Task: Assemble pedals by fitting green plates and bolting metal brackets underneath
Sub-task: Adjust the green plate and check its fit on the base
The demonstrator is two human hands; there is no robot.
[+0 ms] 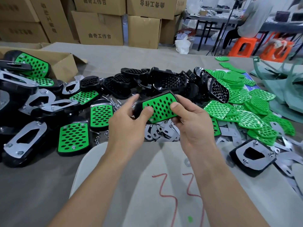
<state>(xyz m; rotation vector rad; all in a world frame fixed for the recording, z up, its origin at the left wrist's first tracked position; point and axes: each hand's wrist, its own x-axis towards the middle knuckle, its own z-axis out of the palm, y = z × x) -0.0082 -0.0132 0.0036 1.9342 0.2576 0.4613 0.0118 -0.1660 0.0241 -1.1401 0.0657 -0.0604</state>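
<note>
A black pedal with a green perforated plate (161,106) fitted in its top is held above the table, between both hands. My left hand (129,126) grips its near-left corner, thumb on the green plate and index finger stretched out behind. My right hand (191,123) grips its right side, thumb lying on the plate. Loose green plates (246,102) are heaped to the right. Empty black pedal bodies (164,81) pile up behind. Flat metal brackets (162,131) lie just under the held pedal. Small bolts (114,102) are scattered left of my left hand.
Several finished pedals (73,138), some green side up and some bracket side up, cover the left of the table. One upturned pedal with a bracket (253,156) lies at the right. An open cardboard box (62,61) stands back left. Cartons are stacked behind; a seated person is far right.
</note>
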